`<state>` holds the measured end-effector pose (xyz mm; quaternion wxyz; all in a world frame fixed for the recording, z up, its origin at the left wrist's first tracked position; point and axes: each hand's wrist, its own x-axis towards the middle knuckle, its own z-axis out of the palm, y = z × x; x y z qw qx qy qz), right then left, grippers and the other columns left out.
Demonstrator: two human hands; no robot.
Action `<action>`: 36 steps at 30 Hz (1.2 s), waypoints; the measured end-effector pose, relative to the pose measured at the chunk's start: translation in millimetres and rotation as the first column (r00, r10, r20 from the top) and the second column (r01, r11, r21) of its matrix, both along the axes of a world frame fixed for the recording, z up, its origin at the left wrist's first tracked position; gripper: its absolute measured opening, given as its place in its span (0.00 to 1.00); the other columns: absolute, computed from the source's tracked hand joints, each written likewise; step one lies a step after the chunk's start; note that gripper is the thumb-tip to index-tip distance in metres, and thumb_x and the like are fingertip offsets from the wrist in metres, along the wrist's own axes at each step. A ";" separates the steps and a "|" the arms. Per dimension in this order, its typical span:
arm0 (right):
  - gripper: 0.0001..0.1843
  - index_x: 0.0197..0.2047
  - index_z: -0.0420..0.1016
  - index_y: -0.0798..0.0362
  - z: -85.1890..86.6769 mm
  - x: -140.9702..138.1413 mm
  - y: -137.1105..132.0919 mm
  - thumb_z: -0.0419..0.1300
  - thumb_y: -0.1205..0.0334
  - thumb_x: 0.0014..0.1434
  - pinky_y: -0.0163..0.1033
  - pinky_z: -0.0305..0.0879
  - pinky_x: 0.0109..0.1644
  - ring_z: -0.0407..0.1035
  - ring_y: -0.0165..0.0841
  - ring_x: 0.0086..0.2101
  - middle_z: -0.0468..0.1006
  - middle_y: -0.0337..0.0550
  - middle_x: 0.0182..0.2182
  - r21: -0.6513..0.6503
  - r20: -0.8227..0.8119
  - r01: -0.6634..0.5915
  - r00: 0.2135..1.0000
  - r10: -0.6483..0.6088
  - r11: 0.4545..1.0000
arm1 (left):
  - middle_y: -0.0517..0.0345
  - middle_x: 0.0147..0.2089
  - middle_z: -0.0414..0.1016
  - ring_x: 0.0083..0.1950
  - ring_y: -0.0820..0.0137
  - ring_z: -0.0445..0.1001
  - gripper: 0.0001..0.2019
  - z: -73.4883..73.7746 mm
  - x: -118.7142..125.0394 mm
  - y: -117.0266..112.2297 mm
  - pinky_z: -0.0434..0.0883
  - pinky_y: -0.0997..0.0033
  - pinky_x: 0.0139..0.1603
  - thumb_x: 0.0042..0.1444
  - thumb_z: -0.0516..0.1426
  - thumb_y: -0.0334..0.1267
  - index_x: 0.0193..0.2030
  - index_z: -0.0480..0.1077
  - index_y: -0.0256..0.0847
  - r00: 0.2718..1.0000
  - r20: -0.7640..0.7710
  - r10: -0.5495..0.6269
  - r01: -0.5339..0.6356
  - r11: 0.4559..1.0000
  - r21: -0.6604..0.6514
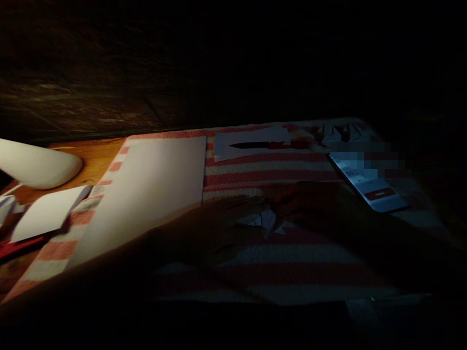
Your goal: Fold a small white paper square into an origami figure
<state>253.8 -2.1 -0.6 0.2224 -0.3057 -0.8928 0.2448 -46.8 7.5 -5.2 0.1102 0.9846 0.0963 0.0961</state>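
Note:
The scene is very dark. Both my hands rest low on a red and white striped cloth (270, 170). My left hand (222, 228) and my right hand (306, 204) meet at a small folded white paper piece (264, 221), fingers pinched on it from both sides. A large white sheet (156, 184) lies to the left of my hands.
A knife with a red handle (266, 145) lies on a smaller white paper at the back. A lit phone (368, 182) lies at the right. Crumpled paper (337, 132) sits behind it. A white lamp base (36, 165) and a small paper pad (47, 211) are on the left.

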 end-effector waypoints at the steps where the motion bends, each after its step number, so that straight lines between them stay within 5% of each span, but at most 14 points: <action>1: 0.10 0.43 0.83 0.48 3.0 -2.7 0.6 0.61 0.69 0.66 0.42 0.75 0.53 0.79 0.34 0.47 0.84 0.41 0.49 -0.008 0.004 0.012 1.000 -0.012 1.000 | 0.38 0.74 0.60 0.74 0.46 0.60 0.20 0.0 -0.5 0.4 0.69 0.45 0.69 0.62 0.57 0.32 0.61 0.72 0.41 1.000 -0.002 -0.009 0.009 1.000 0.007; 5: 0.07 0.38 0.83 0.50 9.0 -13.4 5.4 0.62 0.67 0.64 0.45 0.73 0.51 0.78 0.36 0.45 0.82 0.43 0.44 -0.129 0.007 0.086 0.996 -0.086 0.988 | 0.40 0.71 0.65 0.73 0.51 0.64 0.21 1.0 1.2 1.2 0.70 0.50 0.69 0.61 0.56 0.29 0.61 0.72 0.42 1.000 0.014 -0.025 0.024 0.999 0.023; 17: 0.06 0.31 0.80 0.54 6.4 -26.8 12.8 0.68 0.63 0.59 0.41 0.68 0.41 0.74 0.34 0.37 0.78 0.42 0.39 -0.118 0.070 0.281 0.959 -0.275 0.952 | 0.38 0.70 0.68 0.73 0.52 0.64 0.20 -0.9 0.8 3.5 0.70 0.53 0.69 0.62 0.56 0.29 0.61 0.72 0.39 0.997 0.052 -0.059 0.060 0.998 -0.029; 29: 0.07 0.34 0.81 0.53 -7.9 -23.4 14.6 0.71 0.58 0.57 0.46 0.71 0.51 0.74 0.40 0.47 0.74 0.46 0.45 -0.099 -0.045 0.263 0.962 -0.269 0.960 | 0.42 0.70 0.68 0.73 0.53 0.64 0.21 -0.3 1.6 3.9 0.70 0.52 0.70 0.61 0.56 0.28 0.61 0.72 0.40 0.997 0.050 -0.052 0.055 0.997 -0.059; 36: 0.07 0.32 0.80 0.52 -9.3 -25.3 15.6 0.71 0.59 0.58 0.46 0.70 0.50 0.74 0.38 0.45 0.74 0.45 0.43 -0.138 -0.054 0.279 0.956 -0.288 0.950 | 0.46 0.68 0.70 0.71 0.55 0.67 0.21 -0.3 -0.9 2.8 0.72 0.55 0.68 0.62 0.56 0.30 0.62 0.71 0.43 0.999 0.026 -0.046 0.047 0.998 -0.038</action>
